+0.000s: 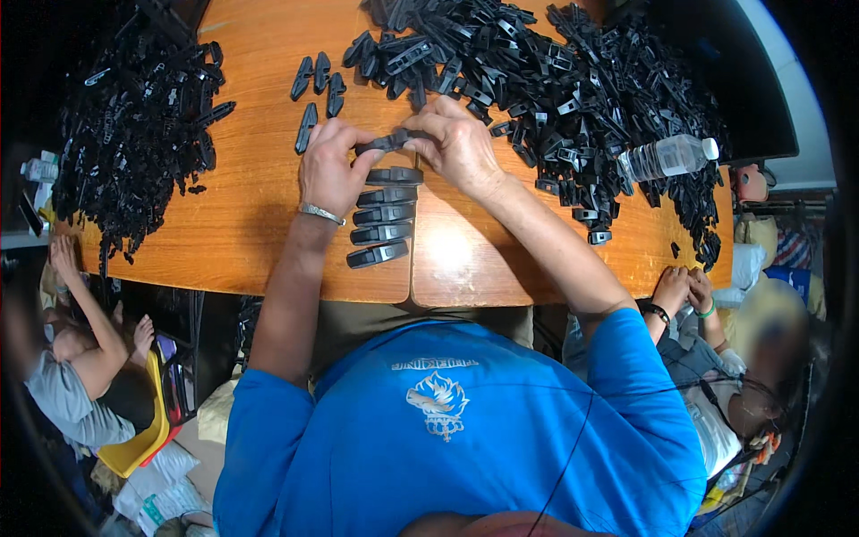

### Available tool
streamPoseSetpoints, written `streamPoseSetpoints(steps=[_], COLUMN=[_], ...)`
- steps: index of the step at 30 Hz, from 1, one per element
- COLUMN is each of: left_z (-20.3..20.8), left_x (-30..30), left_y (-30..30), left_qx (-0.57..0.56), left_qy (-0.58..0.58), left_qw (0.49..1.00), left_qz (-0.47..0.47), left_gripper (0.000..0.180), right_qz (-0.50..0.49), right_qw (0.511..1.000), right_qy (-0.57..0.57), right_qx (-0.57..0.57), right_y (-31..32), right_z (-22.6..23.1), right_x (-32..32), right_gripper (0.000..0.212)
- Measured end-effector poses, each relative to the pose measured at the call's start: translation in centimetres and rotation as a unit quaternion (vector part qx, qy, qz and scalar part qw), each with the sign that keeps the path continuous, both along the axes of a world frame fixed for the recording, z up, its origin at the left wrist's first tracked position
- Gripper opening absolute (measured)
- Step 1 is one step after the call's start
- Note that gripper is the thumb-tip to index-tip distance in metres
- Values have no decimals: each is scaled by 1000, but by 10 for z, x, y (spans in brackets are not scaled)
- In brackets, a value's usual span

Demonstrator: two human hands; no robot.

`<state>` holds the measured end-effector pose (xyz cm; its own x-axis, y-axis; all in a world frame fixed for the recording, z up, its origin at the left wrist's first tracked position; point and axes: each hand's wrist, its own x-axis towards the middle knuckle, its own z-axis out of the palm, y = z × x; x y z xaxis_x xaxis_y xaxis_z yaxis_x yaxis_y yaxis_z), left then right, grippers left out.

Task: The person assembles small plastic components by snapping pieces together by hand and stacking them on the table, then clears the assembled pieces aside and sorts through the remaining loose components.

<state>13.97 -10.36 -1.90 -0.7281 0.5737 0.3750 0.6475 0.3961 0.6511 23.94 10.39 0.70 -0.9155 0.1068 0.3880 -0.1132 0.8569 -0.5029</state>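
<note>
My left hand (335, 166), with a bracelet at its wrist, pinches one end of a black plastic clip-like part (386, 142). At the other end of that part, the thumb and fingers of my right hand (458, 149) are closed on it. The part lies crosswise between both hands, just above the tabletop. Directly below it, several similar black parts (383, 215) lie stacked in a neat row toward the table's near edge. Beyond my left hand, several narrow black pieces (322, 73) lie loose on the wood.
A large heap of black plastic parts (573, 98) spreads across the far right. Another heap of dark pieces (148, 134) covers the left side. A clear bottle (671, 159) lies on the right heap. One person's hands (684, 291) are at the right edge; another person (85, 376) sits at left.
</note>
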Motion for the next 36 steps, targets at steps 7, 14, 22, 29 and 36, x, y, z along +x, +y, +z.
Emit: streamPoseSetpoints(steps=[7,14,22,29,36], left_z=[-1,3,-4,30,30], left_x=[0,2,-4,37,114], left_y=[1,7,2,-47,-59], left_qx=[27,33,24,-8,-140], left_qy=[0,23,-32,-148,9], left_qw=[1000,999,999,985,988], left_qz=[-7,-10,-35,-89,-70], left_gripper=[22,21,17,83,114], right_qz=[55,143,146,100,138], right_qw=[997,980,974,967,984], right_qy=[-34,-65,-123,-236,-106], right_qx=[29,120,124,0,24], right_y=[17,14,4,15,-45], right_z=[-1,12,23,41,8], right_x=[-5,-25,-33,5,28], right_gripper=[28,25,25,47,46])
